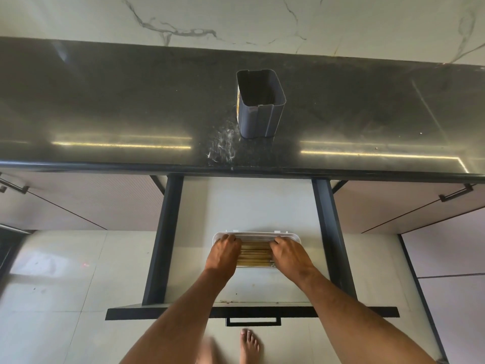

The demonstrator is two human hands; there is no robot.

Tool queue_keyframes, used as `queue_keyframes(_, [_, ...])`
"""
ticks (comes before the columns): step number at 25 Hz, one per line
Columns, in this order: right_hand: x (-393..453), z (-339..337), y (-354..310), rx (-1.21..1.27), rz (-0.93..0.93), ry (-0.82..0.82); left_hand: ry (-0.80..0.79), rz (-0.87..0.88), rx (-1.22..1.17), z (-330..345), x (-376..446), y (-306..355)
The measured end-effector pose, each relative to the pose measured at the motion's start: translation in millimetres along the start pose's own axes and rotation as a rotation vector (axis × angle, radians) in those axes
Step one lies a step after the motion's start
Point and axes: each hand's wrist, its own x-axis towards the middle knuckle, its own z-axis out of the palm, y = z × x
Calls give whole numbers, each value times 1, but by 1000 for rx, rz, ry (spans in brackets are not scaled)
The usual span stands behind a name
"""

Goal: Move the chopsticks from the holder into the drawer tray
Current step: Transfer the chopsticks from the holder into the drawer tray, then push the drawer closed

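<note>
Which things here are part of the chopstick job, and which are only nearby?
In the job: chopsticks, tray, holder, drawer, left hand, right hand.

Nearby only: counter, cabinet doors, floor, foot.

Grey holder upright on the dark surface at upper centre, open drawer below, left hand and right hand resting flat on chopsticks in the white tray

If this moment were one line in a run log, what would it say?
holder: looks empty, on counter | chopsticks: flat in tray, drawer open | left hand, right hand: resting on chopsticks' ends
</note>
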Motion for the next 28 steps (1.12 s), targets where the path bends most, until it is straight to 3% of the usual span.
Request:
queue_keyframes(10, [-34,-19,-1,185,28,145,114,39,23,-26,-32,16])
queue_keyframes(18, [-79,-43,-20,126,50,256,276,103,35,-45,-80,36])
queue_keyframes(24, [-138,-42,-57,84,91,335,259,116,-22,-38,-133,50])
queue_keyframes(28, [-179,-35,-83,35,74,359,356,150,-26,-25,-185,60])
